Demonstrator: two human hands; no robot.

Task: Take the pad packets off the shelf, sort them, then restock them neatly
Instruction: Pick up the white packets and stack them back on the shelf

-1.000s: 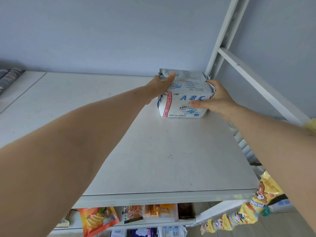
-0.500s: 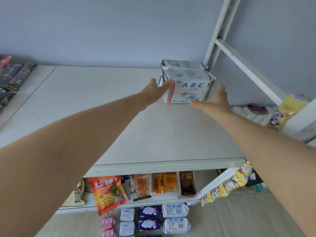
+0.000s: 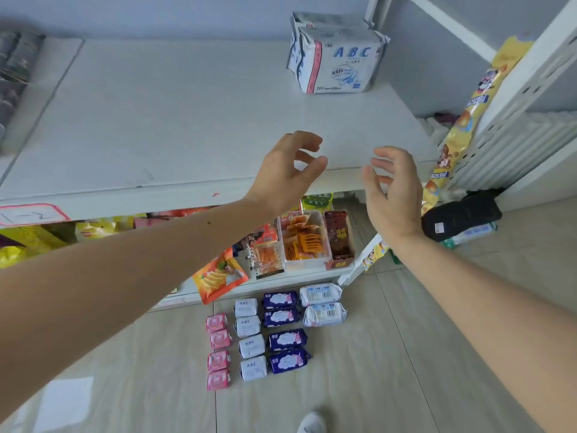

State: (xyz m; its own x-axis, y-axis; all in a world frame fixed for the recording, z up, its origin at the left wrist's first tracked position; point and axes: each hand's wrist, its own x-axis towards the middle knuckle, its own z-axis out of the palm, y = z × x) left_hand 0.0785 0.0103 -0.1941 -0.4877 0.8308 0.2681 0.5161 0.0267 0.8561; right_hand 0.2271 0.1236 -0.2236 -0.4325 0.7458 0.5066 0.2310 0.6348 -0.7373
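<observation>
Packets point(image 3: 338, 62) released on shelf point(image 3: 162, 120); hands withdrawn.

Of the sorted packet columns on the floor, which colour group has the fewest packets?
The white barcode-printed packets, rightmost column: only two, against four each in the pink, white ABC and purple columns.

A pale grey-blue wall point(image 3: 156, 14) rises behind a white metal rack point(image 3: 515, 98) with perforated uprights. Light wood-look floor tiles point(image 3: 421, 354) carry a bright patch of daylight point(image 3: 62, 404) at lower left. Snack bags fill the lower tier point(image 3: 306, 242).
</observation>
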